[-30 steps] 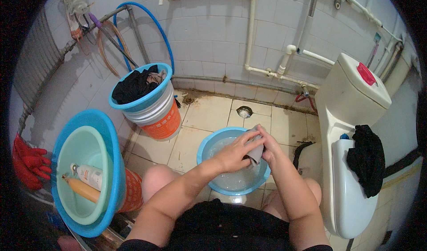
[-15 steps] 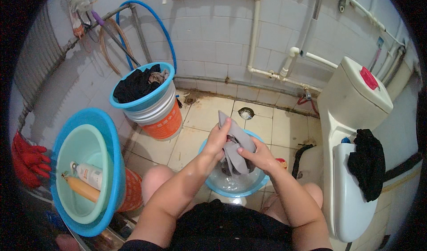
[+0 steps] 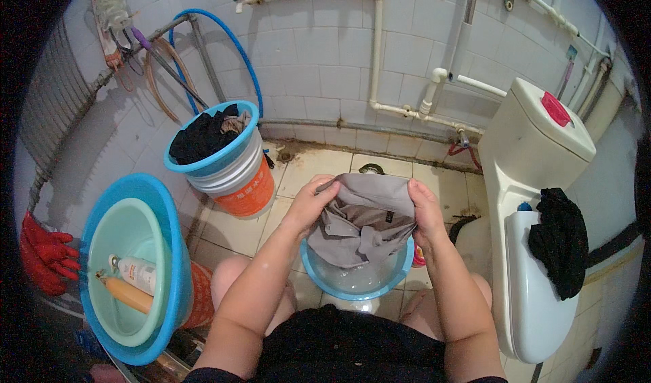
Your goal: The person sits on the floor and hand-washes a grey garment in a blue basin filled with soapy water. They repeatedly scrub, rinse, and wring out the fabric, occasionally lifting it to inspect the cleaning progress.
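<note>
Stretched between my two hands is a wet-looking grey garment (image 3: 363, 223), its wide band opened out and a small black label showing inside. My left hand (image 3: 313, 203) grips the band's left end, thumb on top. At the right end my right hand (image 3: 426, 210) pinches the cloth the same way. Just below, a blue-rimmed basin (image 3: 319, 282) of cloudy, sudsy water stands on the floor between my knees. The garment's lower folds hang over the basin and hide its far side.
On the left, a pale green basin (image 3: 102, 230) holding bottles sits in a larger blue basin (image 3: 178, 247). Dark clothes (image 3: 203, 135) fill a blue basin atop a white bucket (image 3: 261, 156). A black cloth (image 3: 559, 244) lies over the toilet lid (image 3: 525, 301). A floor drain (image 3: 371, 169) lies beyond.
The grey garment was bunched and folded between my hands; now it is spread wide. My right hand has moved right and up, my left hand slightly left.
</note>
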Tool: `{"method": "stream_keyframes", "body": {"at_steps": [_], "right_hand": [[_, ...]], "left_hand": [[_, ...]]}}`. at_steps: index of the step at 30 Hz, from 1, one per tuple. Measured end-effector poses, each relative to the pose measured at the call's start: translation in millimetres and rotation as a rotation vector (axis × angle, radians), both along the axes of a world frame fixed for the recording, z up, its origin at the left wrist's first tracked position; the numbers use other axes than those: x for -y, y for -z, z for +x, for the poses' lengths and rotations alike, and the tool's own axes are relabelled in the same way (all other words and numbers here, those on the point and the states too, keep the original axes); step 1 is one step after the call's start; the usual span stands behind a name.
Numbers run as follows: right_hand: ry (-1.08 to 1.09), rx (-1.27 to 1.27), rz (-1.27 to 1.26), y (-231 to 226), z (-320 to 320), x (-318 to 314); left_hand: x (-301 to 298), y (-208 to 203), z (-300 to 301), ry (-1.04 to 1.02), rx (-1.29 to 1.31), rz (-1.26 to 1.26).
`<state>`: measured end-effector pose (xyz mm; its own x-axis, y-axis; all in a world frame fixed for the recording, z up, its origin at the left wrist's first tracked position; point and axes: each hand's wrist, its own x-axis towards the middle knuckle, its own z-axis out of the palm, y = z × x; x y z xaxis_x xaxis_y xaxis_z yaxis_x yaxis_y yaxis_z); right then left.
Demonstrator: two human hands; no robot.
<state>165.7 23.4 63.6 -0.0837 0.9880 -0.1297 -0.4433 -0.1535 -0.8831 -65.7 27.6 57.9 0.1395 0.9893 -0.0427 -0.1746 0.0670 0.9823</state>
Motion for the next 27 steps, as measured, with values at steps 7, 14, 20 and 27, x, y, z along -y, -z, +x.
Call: {"method": "stream_keyframes", "body": {"at_steps": [7,14,20,27], "right_hand": [[-0.125,0.137,-0.015,1.1,2.6,-4.7],[-0.278,0.195,-0.066,9.1,6.7,-3.3],[-0.306,0.254,-0.056,8.3,7.4,-1.4],[-0.464,0.775,0.195,41.8,0.1,-5.4]], "left_hand": [[1.7,-6.0,-2.3,0.037,0.390,-0.122],[-0.8,-6.4,-10.1,0.002,0.516,-0.220],[-2.2,-7.1,-11.0,-0.043,0.592,-0.331],[-2.8,-17.3,-17.8,-0.072,0.864,-0.404]]}}
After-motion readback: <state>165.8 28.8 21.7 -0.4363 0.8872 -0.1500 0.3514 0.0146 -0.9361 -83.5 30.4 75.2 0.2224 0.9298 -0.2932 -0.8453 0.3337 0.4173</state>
